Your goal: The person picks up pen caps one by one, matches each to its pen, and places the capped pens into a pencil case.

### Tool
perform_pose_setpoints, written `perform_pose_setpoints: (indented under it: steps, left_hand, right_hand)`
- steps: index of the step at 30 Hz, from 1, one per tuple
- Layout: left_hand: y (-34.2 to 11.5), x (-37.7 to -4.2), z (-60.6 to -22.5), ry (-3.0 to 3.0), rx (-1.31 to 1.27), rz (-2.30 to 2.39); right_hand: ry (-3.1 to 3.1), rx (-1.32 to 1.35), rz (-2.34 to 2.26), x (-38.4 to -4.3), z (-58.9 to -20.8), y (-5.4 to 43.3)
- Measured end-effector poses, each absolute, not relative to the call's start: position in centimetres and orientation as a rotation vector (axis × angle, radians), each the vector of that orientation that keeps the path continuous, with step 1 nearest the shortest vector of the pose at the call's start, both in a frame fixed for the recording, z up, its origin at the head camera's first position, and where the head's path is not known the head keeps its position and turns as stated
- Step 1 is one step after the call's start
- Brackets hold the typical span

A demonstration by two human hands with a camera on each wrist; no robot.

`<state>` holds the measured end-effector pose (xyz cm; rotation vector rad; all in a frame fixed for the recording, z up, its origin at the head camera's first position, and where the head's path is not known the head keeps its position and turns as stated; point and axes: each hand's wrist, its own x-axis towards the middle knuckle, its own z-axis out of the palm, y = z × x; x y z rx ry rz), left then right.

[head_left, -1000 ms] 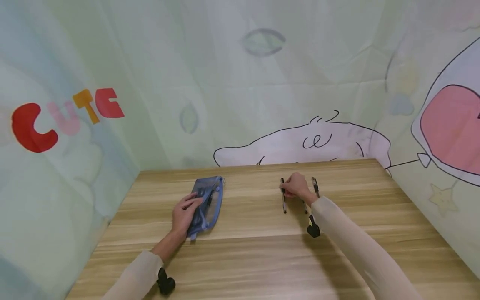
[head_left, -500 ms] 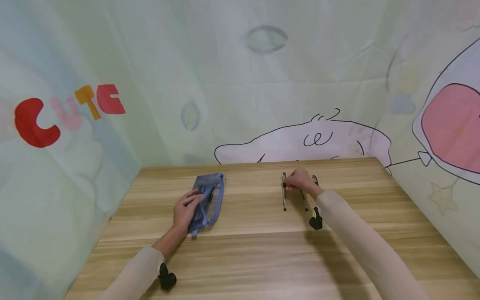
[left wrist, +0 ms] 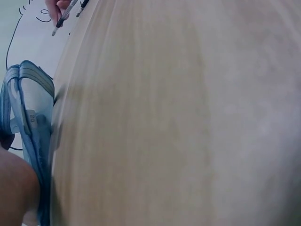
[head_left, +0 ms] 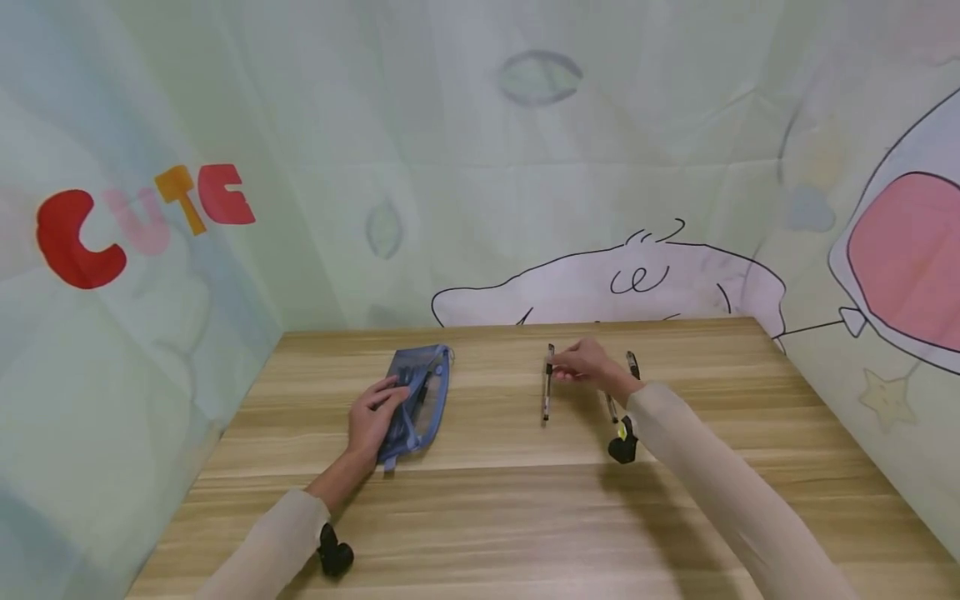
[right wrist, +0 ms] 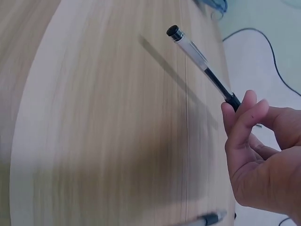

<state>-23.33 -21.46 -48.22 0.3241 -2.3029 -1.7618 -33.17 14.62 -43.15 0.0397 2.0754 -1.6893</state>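
Observation:
A translucent blue zippered pencil case (head_left: pixel 406 360) lies on the left of the table with dark slim things inside. My left hand (head_left: pixel 375 414) grips its near left side, thumb on top. In the left wrist view the blue edges of the case (left wrist: pixel 37 75) stand apart; most of the hand is out of sight. My right hand (head_left: pixel 588 362) pinches a clear-barrelled black pen (head_left: pixel 547 392) by its dark grip. In the right wrist view this pen (right wrist: pixel 195 54) is above the table, casting a shadow.
Another pen (head_left: pixel 632 364) lies right of my right hand, partly hidden by the wrist. The end of a pen (head_left: pixel 611 407) shows below that hand. A wood-grain table (head_left: pixel 480 517) meets printed cloth walls (head_left: pixel 337 167) at the back and sides.
My right hand first drew the pen slightly back, then carried it left, away from the other pens. My left hand stays on the pencil case.

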Motion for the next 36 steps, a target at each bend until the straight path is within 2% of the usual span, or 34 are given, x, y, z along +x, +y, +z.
perform_pose_setpoints:
  steps: [22,36]
  left_hand:
    - [-21.3,-23.5,-48.6,-2.308,0.302,-1.739]
    - [-21.3,-23.4,-48.7,-2.301,0.326,-1.713]
  right_hand:
    - [1.859,-0.076,-1.865,-31.9,-46.1,1.6]
    - [1.822,-0.035,-1.966,-30.9,-46.9,-3.3]
